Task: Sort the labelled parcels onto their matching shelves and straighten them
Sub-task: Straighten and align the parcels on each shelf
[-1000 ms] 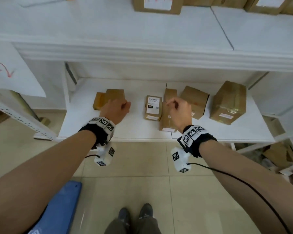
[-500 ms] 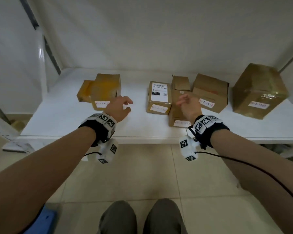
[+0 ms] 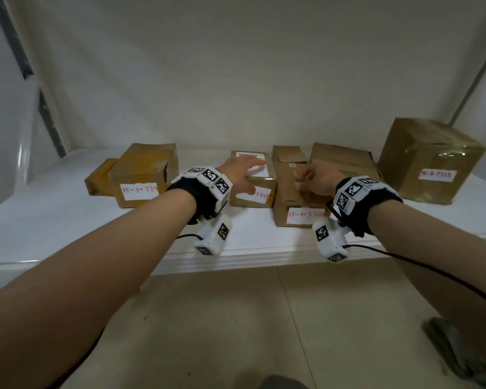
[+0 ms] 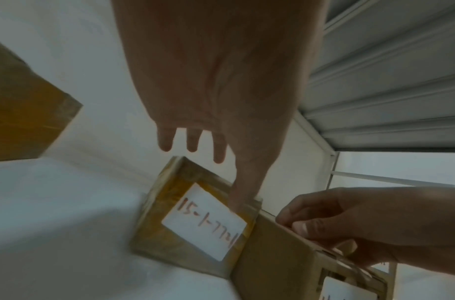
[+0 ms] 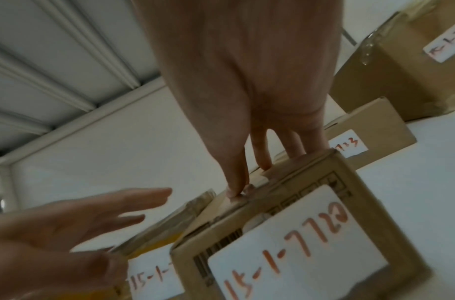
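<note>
My two hands are on two brown boxes on the white shelf [image 3: 68,220].

My left hand [image 3: 243,175] lies with straight, spread fingers on the small taped cardboard box with a white label [image 3: 253,189], thumb at its front edge. My right hand [image 3: 319,179] curls its fingers on top of the long plain cardboard box marked 15-1-7720 [image 3: 295,200]. The two boxes sit side by side, touching.

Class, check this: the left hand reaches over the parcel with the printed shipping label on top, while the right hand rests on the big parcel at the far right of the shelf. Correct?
Not quite. The right hand rests on the long narrow parcel in the middle, right beside the printed-label parcel; the big parcel at the far right is untouched. The head view shows this. The left hand part is right.
</note>
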Demonstrator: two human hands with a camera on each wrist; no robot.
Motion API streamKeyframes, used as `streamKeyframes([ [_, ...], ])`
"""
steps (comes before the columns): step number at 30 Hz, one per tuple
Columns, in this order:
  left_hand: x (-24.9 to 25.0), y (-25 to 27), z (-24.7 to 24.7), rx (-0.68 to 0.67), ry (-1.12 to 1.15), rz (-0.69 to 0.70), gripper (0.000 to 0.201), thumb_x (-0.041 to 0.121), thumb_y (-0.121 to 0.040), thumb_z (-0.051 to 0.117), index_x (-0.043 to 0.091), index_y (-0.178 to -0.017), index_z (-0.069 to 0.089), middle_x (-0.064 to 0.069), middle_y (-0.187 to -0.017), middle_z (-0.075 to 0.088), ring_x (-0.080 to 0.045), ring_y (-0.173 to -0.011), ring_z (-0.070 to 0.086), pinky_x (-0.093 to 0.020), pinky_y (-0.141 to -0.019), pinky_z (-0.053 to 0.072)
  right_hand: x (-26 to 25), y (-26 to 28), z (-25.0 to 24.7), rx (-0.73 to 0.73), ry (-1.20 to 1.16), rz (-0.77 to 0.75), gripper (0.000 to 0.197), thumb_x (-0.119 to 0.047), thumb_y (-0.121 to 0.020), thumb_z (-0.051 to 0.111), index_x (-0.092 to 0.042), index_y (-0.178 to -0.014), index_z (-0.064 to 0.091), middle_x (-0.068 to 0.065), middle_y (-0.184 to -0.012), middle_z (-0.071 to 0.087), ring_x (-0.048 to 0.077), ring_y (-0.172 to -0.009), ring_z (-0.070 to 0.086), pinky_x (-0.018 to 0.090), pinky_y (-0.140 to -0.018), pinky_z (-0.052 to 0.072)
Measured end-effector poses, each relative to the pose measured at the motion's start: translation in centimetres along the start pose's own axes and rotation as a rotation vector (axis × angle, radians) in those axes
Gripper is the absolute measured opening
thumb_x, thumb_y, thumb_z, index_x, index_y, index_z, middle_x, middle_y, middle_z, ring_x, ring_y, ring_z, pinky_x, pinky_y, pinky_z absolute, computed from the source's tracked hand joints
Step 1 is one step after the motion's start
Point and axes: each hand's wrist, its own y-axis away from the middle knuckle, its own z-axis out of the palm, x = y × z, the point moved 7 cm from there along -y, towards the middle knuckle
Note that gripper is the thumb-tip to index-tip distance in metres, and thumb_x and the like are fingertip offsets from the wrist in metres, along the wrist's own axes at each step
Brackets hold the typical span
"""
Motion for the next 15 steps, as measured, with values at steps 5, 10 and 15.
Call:
streamKeyframes([
  [5,0.5,-0.3,1.4,-0.006,-0.184,-0.003,0.076,0.029,-0.086,0.073,0.021,-0.151,0.033,-0.009,-0.15,0.036,-0.028,-0.137,0.037,-0.035,-0.11,0.03,0.4,1.2,0.3,-0.015,-0.051,-0.028,0.035,-0.032,-0.093,0.07,-0.015,-0.122,0.067,0.0,-0.116,0.063,0.015,-0.106,0.056,0.023,-0.088,0.038],
  [10,-0.7,2.3,-0.1,0.021,-0.198,-0.003,0.065,0.029,-0.087,0.072,0.023,-0.145,0.042,-0.005,-0.149,0.038,-0.027,-0.136,0.038,-0.035,-0.11,0.028,0.1,3.2,0.7,-0.096,-0.24,-0.029,0.03,-0.013,-0.098,0.061,-0.022,-0.126,0.066,0.001,-0.12,0.064,0.023,-0.118,0.06,0.035,-0.095,0.051],
  [15,-2.5,5.4,-1.5,0.04,-0.203,-0.007,0.057,0.02,-0.089,0.071,0.023,-0.14,0.049,-0.003,-0.146,0.044,-0.025,-0.131,0.044,-0.034,-0.105,0.035,-1.5,5.3,1.8,-0.138,-0.437,-0.013,0.033,-0.006,-0.099,0.058,-0.02,-0.128,0.066,-0.002,-0.124,0.063,0.02,-0.108,0.062,0.045,-0.088,0.057],
])
